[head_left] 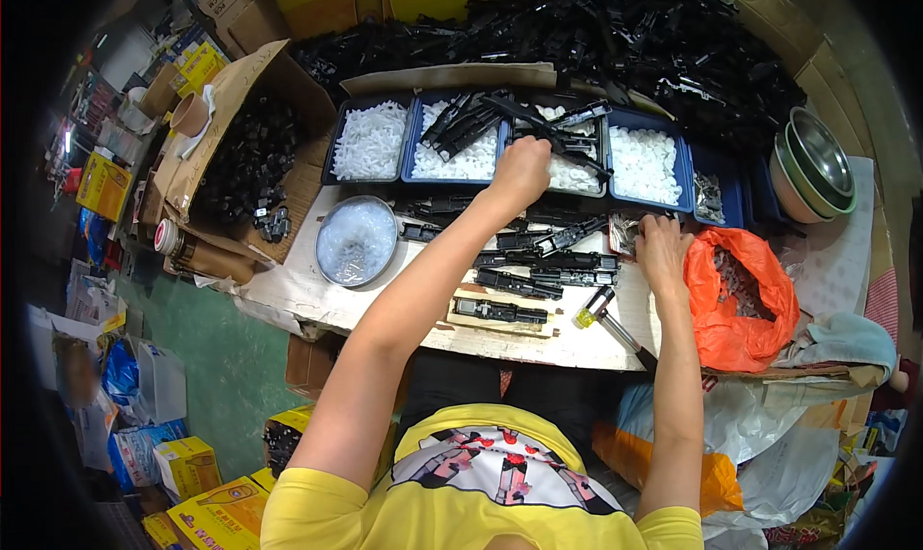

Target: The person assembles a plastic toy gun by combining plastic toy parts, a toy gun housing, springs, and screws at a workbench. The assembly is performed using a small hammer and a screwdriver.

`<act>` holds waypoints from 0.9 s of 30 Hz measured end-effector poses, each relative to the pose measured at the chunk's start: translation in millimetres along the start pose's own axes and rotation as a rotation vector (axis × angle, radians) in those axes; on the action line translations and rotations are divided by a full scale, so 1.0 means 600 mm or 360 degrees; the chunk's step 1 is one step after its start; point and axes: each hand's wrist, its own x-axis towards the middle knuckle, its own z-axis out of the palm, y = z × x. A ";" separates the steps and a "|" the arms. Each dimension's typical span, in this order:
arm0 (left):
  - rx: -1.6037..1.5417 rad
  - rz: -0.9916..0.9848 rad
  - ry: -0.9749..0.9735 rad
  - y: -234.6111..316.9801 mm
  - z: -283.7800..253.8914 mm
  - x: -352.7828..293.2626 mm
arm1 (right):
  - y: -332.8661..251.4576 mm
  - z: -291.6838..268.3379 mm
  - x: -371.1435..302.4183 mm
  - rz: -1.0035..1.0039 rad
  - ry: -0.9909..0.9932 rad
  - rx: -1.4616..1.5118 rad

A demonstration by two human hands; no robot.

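My left hand point(522, 172) reaches over the trays at the back of the bench. Its fingers are closed on a long black plastic part point(575, 156), one of several lying across the trays of white pieces point(452, 162). My right hand point(661, 250) is lower and to the right, fingers bent down at a small container of little metal pieces point(623, 233). Its fingertips are partly hidden, and what they pinch is too small to make out. Between my forearms lie rows of black assemblies point(567, 262); one black assembly point(500, 311) sits apart on a wooden strip near the front edge.
A hammer point(615, 327) with a yellow-green head lies near the front edge. An orange bag point(707, 334) stands at right, beside stacked bowls point(812, 170). At left are a round dish point(357, 241) and a cardboard box point(178, 180) of black parts. Black parts point(615, 40) are heaped behind.
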 end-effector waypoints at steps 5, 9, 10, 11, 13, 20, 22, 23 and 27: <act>-0.2007 -0.1120 -0.0284 0.026 -0.086 -0.033 | 0.002 0.003 0.007 -0.0005 -0.0196 -0.0174; -0.2480 -0.1279 -0.0332 0.027 -0.126 -0.100 | 0.002 -0.010 0.006 -0.0050 -0.0090 0.0127; -0.2628 -0.1240 -0.0349 0.027 -0.131 -0.115 | 0.007 -0.009 0.006 -0.0056 -0.0097 0.0127; -0.2646 -0.1230 -0.0349 0.031 -0.137 -0.131 | 0.013 -0.007 0.006 -0.0061 0.0005 0.0291; -0.2683 -0.1212 -0.0337 0.037 -0.143 -0.161 | 0.000 -0.016 0.006 -0.0103 0.0209 0.0774; -0.2776 -0.1130 -0.0465 0.068 -0.161 -0.232 | -0.168 -0.094 -0.044 -0.0240 -0.0438 0.1958; -0.2786 -0.1125 -0.0474 0.071 -0.165 -0.244 | -0.191 -0.093 -0.051 -0.0388 -0.0373 0.1925; -0.2814 -0.1120 -0.0475 0.072 -0.167 -0.249 | -0.199 -0.094 -0.054 -0.0372 -0.0384 0.1885; -0.2811 -0.1108 -0.0458 0.074 -0.174 -0.258 | -0.215 -0.092 -0.062 -0.0403 -0.0360 0.1808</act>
